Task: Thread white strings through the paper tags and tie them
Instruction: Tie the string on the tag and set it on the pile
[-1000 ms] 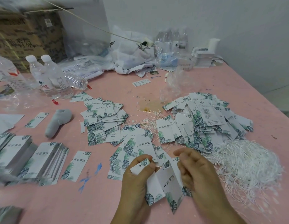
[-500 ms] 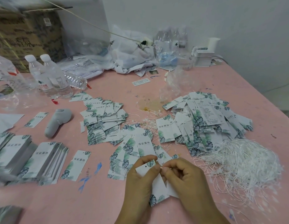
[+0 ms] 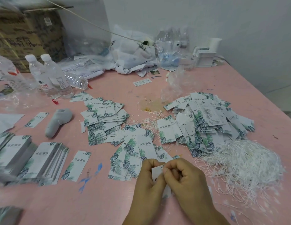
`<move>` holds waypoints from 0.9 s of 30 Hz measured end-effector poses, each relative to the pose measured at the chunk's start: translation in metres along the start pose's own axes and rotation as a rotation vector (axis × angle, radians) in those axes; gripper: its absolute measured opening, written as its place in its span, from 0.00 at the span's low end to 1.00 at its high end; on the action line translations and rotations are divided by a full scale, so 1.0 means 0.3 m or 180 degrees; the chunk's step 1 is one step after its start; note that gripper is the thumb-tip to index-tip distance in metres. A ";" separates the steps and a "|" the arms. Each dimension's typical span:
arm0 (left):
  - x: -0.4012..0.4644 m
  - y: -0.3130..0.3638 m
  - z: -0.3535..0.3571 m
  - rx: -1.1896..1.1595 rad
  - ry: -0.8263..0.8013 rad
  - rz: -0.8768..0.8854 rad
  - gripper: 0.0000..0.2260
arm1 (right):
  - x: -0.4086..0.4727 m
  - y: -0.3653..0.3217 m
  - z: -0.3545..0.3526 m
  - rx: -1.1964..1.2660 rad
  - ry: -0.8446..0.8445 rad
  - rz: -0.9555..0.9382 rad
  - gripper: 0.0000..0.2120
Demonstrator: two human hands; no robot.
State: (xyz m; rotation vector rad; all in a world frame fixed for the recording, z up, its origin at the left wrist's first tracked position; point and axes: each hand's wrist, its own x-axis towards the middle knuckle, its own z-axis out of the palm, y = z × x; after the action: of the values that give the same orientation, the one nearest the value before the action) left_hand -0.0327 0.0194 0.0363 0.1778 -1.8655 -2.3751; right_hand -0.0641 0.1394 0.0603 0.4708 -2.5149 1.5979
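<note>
Near the front edge of the pink table, my left hand grips a white paper tag by its top corner. My right hand is pressed against it, fingertips pinched at the tag's top edge near its hole. The string there is too thin to make out. A tangled heap of white strings lies just to the right. Leaf-printed tags lie in a fan beyond my hands, a big pile at right and another pile in the middle.
Neat tag stacks sit at the left, with a grey handheld tool behind them. Water bottles, a cardboard box, plastic bags and small white boxes line the far side. The table edge runs along the right.
My hands have come together: the right hand moved left against the left hand. The tags, spread open a second ago, are now folded up between my fingers.
</note>
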 end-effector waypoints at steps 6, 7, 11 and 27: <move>0.003 -0.002 -0.003 -0.0166 -0.0035 -0.0013 0.09 | 0.003 0.001 -0.002 -0.0049 0.0077 0.0017 0.09; 0.005 0.002 -0.004 -0.0247 -0.0029 -0.0054 0.11 | 0.004 0.002 -0.004 -0.0037 0.0090 0.0039 0.09; 0.016 0.022 -0.003 -0.1082 -0.0010 -0.0528 0.14 | 0.008 0.001 -0.010 0.0148 0.0046 0.0240 0.09; 0.029 0.031 -0.007 -0.1314 0.0111 -0.0771 0.12 | 0.015 -0.013 -0.029 0.0578 -0.0368 0.0574 0.09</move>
State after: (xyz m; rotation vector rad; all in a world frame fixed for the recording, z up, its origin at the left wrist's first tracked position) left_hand -0.0407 0.0139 0.0446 0.4205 -1.3630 -2.8328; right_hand -0.0676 0.1447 0.0687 0.3746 -2.5719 1.9296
